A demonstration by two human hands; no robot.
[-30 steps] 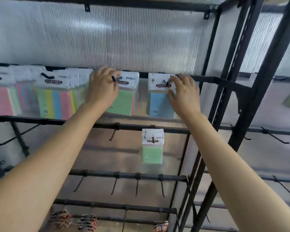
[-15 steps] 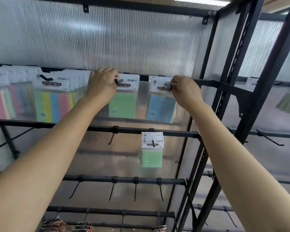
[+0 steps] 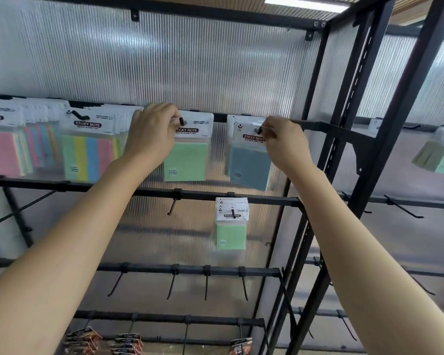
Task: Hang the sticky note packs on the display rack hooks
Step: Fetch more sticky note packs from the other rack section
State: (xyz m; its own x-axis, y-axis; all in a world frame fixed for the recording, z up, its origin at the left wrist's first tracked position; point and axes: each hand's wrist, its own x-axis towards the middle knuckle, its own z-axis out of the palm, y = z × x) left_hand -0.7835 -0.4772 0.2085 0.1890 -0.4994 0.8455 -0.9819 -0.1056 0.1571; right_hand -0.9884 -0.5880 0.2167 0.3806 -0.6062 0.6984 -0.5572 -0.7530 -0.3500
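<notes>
The green pack [image 3: 186, 155] and the blue pack [image 3: 249, 162] hang side by side on the top rail. Each white header is threaded on a hook whose black tip shows in front of the card: the left hook [image 3: 181, 121] and the right hook [image 3: 260, 129]. Both hooks run from the far rail out toward the person, so I judge that seating each pack means sliding it away, toward the far end.

The left hand [image 3: 151, 134] pinches the green header just left of its tip. The right hand [image 3: 283, 142] pinches the blue header just right of its tip, and the blue pack hangs a little askew.

Multicolour packs [image 3: 87, 149] crowd the rail just left of the left hand. A small green pack [image 3: 231, 226] hangs on the rail below, between the arms, above bare hooks [image 3: 206, 285]. A ribbed panel [image 3: 164, 60] backs everything, and the rack upright [image 3: 315, 124] stands near the right hand.
</notes>
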